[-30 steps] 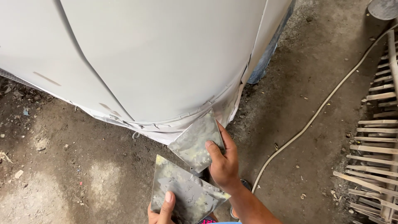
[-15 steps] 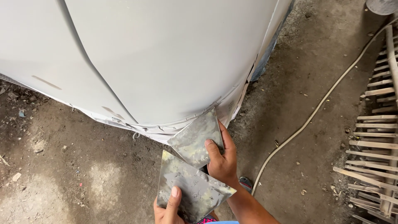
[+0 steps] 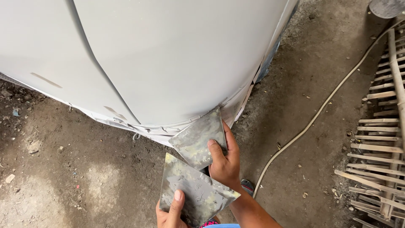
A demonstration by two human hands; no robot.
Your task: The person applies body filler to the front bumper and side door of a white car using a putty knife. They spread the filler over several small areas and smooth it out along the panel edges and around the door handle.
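While in right-hand grip [image 3: 225,162], scraper [image 3: 197,139] against panel [image 3: 168,63]

bare dirt floor [image 3: 76,169] strewn with debris, a pale hose [image 3: 320,110] across it, bamboo slats [image 3: 379,147] at right.

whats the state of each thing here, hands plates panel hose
right hand: grips the upper metal plate, thumb on its face
upper metal plate: smeared with grey filler, top corner against the panel's lower edge
left hand: holds the lower metal plate from below
lower metal plate: filler-smeared, tilted, clear of the panel
white body panel: smooth, masking paper along its bottom
hose: slack on the dirt floor
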